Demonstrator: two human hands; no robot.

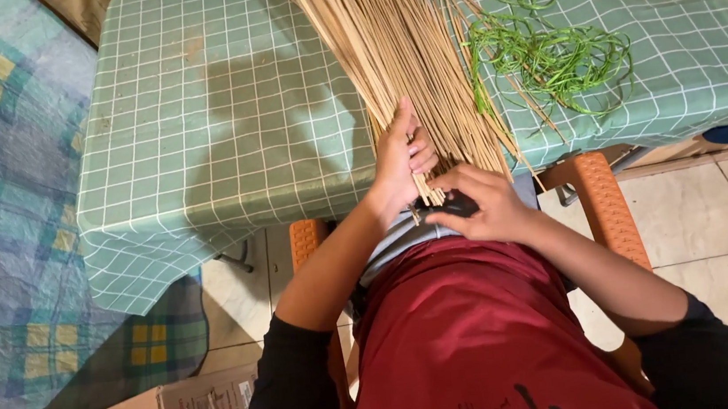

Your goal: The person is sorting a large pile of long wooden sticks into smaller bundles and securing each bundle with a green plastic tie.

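left hand (400,161) fingers press the stick bundle (402,50), right hand (489,206) grips a half-hidden dark tool (453,206).

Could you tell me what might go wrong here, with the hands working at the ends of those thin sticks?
The left hand pins the stick bundle right beside the dark cutting tool in the right hand, so its fingers could get nicked. The bundle overhangs the table edge and might slide off.
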